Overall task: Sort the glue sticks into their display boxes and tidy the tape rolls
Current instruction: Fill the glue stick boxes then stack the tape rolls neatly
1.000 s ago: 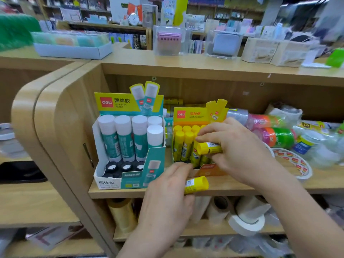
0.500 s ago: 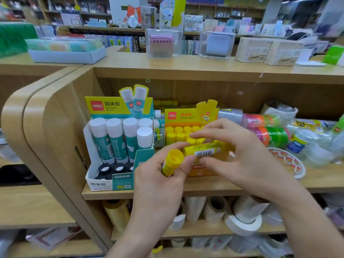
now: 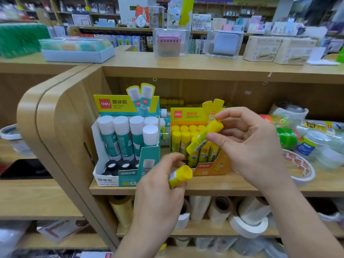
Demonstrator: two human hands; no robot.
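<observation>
In the head view, our left hand (image 3: 158,192) grips a yellow glue stick (image 3: 179,176) just below the yellow display box (image 3: 210,167). Our right hand (image 3: 247,146) pinches a second glue stick (image 3: 202,139) tilted over it. We judge neither is slotted yet. Tape rolls (image 3: 302,169) lie loose on the wooden shelf (image 3: 232,183), and stationery-shop aisles stand behind.

On the wooden counter (image 3: 186,67) above the shelf you see a white tray (image 3: 78,56) of pastel packs at left, a clear case with a purple item (image 3: 169,42), a clear case with a blue item (image 3: 224,43), pale cardboard boxes (image 3: 279,50) at right, and a small clock (image 3: 140,21) behind.
</observation>
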